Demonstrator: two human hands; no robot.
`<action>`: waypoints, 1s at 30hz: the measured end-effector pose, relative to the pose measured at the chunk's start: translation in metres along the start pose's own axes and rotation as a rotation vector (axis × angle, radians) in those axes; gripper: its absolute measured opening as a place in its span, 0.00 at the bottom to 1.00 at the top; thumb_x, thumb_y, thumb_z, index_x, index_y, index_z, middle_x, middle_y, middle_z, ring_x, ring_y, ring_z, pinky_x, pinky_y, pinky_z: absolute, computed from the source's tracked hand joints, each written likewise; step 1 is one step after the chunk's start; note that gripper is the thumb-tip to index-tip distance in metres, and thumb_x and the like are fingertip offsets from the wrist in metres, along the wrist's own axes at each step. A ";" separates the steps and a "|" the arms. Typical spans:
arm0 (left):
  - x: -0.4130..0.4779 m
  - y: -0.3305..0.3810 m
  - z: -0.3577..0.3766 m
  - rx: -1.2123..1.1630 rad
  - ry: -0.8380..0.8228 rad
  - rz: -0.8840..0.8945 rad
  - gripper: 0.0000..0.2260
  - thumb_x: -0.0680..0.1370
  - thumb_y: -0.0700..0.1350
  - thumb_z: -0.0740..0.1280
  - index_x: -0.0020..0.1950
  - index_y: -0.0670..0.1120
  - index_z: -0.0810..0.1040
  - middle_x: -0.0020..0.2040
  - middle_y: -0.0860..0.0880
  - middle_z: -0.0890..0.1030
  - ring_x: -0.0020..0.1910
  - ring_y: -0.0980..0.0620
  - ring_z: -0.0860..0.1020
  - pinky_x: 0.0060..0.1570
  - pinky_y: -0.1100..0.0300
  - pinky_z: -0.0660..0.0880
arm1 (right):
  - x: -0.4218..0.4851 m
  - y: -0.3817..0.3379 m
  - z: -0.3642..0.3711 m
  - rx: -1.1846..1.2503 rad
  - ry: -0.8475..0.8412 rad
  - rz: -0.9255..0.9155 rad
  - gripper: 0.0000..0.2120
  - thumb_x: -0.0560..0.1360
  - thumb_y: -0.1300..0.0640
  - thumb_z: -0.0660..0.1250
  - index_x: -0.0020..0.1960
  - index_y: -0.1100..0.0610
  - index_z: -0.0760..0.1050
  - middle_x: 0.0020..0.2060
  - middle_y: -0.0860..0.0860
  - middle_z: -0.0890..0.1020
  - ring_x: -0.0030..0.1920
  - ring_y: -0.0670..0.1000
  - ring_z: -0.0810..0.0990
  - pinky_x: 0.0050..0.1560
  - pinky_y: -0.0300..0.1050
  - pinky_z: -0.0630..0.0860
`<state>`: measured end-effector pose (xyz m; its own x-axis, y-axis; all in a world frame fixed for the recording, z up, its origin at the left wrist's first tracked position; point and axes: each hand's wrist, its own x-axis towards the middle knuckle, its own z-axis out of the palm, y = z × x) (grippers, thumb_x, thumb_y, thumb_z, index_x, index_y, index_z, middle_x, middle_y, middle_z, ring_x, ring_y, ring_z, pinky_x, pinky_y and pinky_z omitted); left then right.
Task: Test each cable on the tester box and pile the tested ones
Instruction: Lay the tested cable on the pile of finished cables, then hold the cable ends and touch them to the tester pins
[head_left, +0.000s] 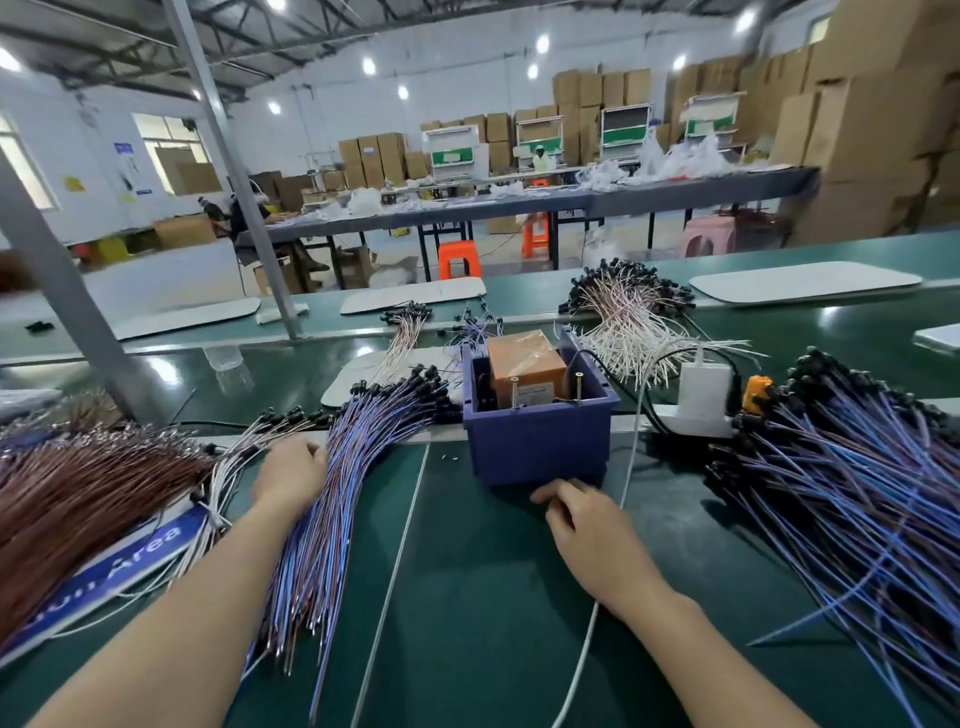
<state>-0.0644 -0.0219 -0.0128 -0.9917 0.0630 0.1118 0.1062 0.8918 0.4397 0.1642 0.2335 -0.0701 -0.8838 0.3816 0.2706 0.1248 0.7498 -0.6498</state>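
Note:
The tester box (540, 447) is a purple plastic bin holding an orange unit (524, 361) and two upright metal pins. A fan of blue and red cables (337, 499) with black end caps lies to its left. My left hand (291, 475) rests on this bundle's left edge, fingers curled into the wires; whether it pinches one I cannot tell. A larger heap of blue cables (852, 499) spreads to the right. My right hand (582, 512) lies on the green mat just in front of the box, fingers loosely bent, holding nothing.
Brown cables (78, 493) lie at far left over a blue sign (124, 566). White cables (634, 332) are heaped behind the box. A white power strip with adapter (701, 400) sits right of it, its white cord (613, 566) running toward me. A grey post (67, 291) stands at left.

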 end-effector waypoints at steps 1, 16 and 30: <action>-0.001 0.000 0.001 -0.013 0.010 -0.010 0.11 0.84 0.47 0.61 0.58 0.43 0.80 0.59 0.40 0.81 0.57 0.40 0.78 0.55 0.51 0.72 | 0.000 0.000 0.000 0.004 0.001 0.002 0.11 0.82 0.57 0.60 0.57 0.47 0.78 0.54 0.43 0.80 0.55 0.46 0.76 0.57 0.43 0.73; -0.001 0.011 -0.009 -0.845 0.130 -0.238 0.12 0.84 0.46 0.50 0.62 0.39 0.63 0.56 0.36 0.77 0.46 0.43 0.76 0.49 0.49 0.73 | -0.003 -0.001 -0.002 0.018 0.029 -0.004 0.10 0.82 0.59 0.60 0.55 0.49 0.79 0.51 0.43 0.80 0.53 0.46 0.77 0.56 0.45 0.75; -0.008 -0.001 -0.042 -1.365 -0.358 -0.582 0.14 0.81 0.38 0.47 0.46 0.38 0.71 0.41 0.38 0.77 0.28 0.47 0.78 0.20 0.61 0.77 | -0.006 -0.004 -0.004 0.012 0.038 0.003 0.11 0.82 0.59 0.60 0.54 0.49 0.79 0.50 0.43 0.80 0.52 0.45 0.77 0.54 0.43 0.74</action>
<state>-0.0540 -0.0419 0.0229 -0.8613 0.1411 -0.4881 -0.5080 -0.2386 0.8276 0.1709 0.2303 -0.0657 -0.8656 0.4043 0.2954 0.1219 0.7423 -0.6589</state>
